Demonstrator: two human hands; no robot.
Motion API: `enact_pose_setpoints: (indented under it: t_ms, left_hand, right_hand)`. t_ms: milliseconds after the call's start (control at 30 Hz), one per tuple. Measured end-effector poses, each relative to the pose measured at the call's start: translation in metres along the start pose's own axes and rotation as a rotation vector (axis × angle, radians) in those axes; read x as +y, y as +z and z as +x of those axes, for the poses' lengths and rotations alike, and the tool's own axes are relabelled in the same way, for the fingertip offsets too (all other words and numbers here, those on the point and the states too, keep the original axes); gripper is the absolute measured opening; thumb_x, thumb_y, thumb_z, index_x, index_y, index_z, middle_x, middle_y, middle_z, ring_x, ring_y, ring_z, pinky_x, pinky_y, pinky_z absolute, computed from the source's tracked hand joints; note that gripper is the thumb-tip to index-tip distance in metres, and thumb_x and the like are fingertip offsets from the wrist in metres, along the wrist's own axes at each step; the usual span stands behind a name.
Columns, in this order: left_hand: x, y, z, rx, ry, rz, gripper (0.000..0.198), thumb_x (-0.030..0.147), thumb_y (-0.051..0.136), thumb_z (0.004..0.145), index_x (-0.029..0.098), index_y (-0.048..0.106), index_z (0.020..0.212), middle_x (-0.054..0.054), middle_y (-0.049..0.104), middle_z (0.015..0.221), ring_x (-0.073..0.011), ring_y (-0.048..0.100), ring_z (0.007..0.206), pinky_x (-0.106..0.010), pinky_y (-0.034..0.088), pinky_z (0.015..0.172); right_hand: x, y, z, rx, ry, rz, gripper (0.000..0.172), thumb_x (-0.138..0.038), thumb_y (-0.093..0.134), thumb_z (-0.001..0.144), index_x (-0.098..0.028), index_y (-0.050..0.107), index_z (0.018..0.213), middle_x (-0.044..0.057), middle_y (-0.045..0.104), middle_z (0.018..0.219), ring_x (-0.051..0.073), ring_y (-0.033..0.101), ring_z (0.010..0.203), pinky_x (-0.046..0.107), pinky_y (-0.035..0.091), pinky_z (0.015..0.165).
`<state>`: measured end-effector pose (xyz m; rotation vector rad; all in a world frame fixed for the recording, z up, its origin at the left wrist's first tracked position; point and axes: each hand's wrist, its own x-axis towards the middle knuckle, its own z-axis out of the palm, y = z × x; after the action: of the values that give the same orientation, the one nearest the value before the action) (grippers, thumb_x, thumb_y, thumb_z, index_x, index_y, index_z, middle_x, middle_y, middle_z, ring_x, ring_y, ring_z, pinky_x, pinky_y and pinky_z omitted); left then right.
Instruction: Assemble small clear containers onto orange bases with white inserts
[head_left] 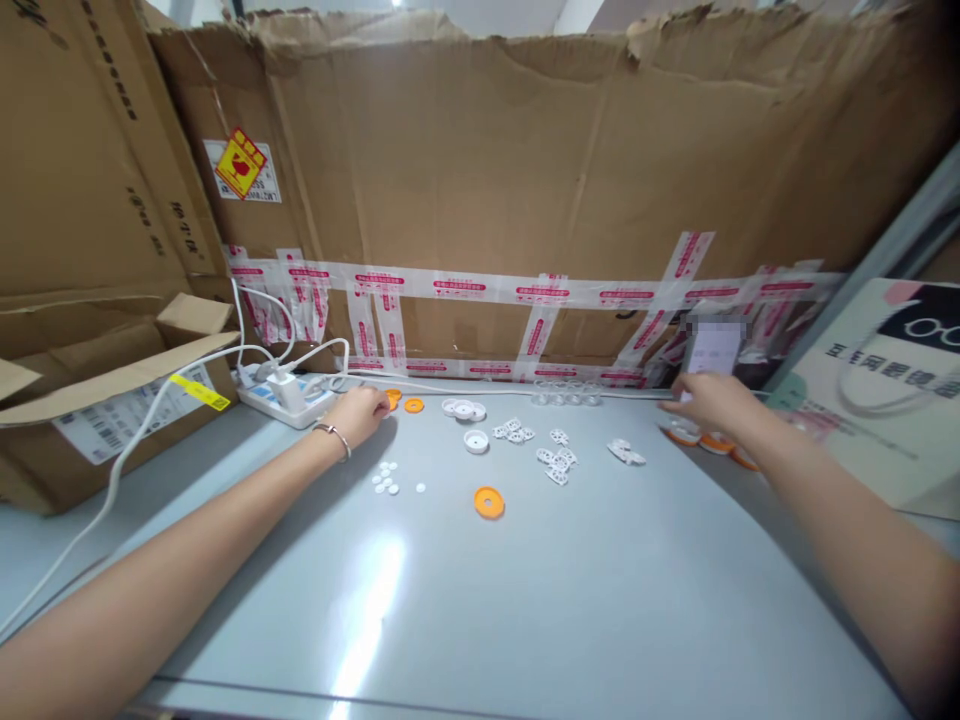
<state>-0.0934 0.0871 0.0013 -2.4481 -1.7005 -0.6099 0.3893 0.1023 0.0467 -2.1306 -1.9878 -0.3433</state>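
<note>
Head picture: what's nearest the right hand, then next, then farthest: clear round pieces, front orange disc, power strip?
From the right hand:
1. Clear round pieces: left of it, at the back.
2. Front orange disc: middle, nearer the viewer.
3. Power strip: far left, past the left hand.

Discs [414,405] orange. Cups [475,449] white, buttons [394,489] white, openwork pieces [558,461] white. Table [600,600] grey. Cardboard [487,150] brown; tape [459,286] white, pink-red print. Diamond label [240,163] yellow, red-patterned.

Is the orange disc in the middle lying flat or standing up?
Flat: the orange disc lies on the table, round face and hole showing.
</note>
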Motion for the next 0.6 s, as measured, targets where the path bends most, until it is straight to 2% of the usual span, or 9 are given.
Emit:
enact_pose_setpoints:
  t_ms: [67, 167, 300, 400, 533, 600]
  left_hand:
    - [0.013, -0.005, -0.002, 0.033, 0.024, -0.032, 0.02, 0.017, 0.045, 0.079, 0.016, 0.063, 0.071, -0.008, 0.064, 0.075, -0.0201, 0.058, 0.071, -0.031, 0.043, 0.068]
    - [0.048, -0.012, -0.013, 0.063, 0.105, -0.1, 0.017, 0.022, 0.047, 0.084, 0.017, 0.062, 0.082, -0.005, 0.064, 0.084, -0.016, 0.058, 0.077, -0.027, 0.042, 0.074]
    - [0.099, -0.014, -0.036, 0.049, 0.347, -0.329, 0.014, 0.026, 0.051, 0.085, 0.017, 0.06, 0.078, -0.001, 0.062, 0.077, -0.0132, 0.056, 0.074, -0.024, 0.042, 0.07]
    - [0.118, -0.01, -0.045, -0.054, 0.418, -0.338, 0.013, 0.026, 0.054, 0.084, 0.017, 0.06, 0.077, 0.0, 0.063, 0.076, -0.0131, 0.056, 0.072, -0.025, 0.04, 0.069]
    - [0.12, -0.005, -0.044, -0.133, 0.402, -0.399, 0.011, 0.021, 0.053, 0.084, 0.017, 0.061, 0.079, 0.0, 0.063, 0.077, -0.0117, 0.057, 0.072, -0.024, 0.041, 0.071]
    - [0.118, -0.004, -0.043, -0.147, 0.397, -0.403, 0.01, 0.02, 0.053, 0.084, 0.017, 0.062, 0.08, -0.001, 0.063, 0.077, -0.0117, 0.057, 0.072, -0.024, 0.041, 0.073]
  right_hand:
    - [-0.01, -0.01, -0.003, 0.169, -0.037, 0.045, 0.019, -0.032, 0.055, 0.075, -0.013, 0.058, 0.074, 0.017, 0.063, 0.08, 0.024, 0.054, 0.076, 0.033, 0.034, 0.068]
    - [-0.032, -0.02, -0.009, 0.376, -0.122, 0.144, 0.018, -0.029, 0.047, 0.083, -0.014, 0.057, 0.081, 0.014, 0.063, 0.089, 0.022, 0.053, 0.084, 0.031, 0.035, 0.077]
    - [-0.067, -0.022, -0.024, 0.451, -0.3, 0.274, 0.018, -0.03, 0.046, 0.084, -0.017, 0.057, 0.081, 0.01, 0.063, 0.087, 0.019, 0.053, 0.082, 0.028, 0.038, 0.079]
    - [-0.096, -0.017, -0.041, 0.356, -0.456, 0.384, 0.017, -0.031, 0.047, 0.084, -0.019, 0.057, 0.077, 0.004, 0.063, 0.081, 0.016, 0.055, 0.078, 0.026, 0.041, 0.075]
    - [-0.137, -0.01, -0.075, -0.102, -0.679, 0.663, 0.017, -0.035, 0.055, 0.079, -0.02, 0.06, 0.085, 0.003, 0.062, 0.085, 0.015, 0.055, 0.077, 0.027, 0.043, 0.071]
    - [-0.155, -0.007, -0.093, -0.253, -0.72, 0.726, 0.03, -0.042, 0.063, 0.073, -0.021, 0.059, 0.094, 0.003, 0.06, 0.091, 0.016, 0.054, 0.081, 0.028, 0.044, 0.073]
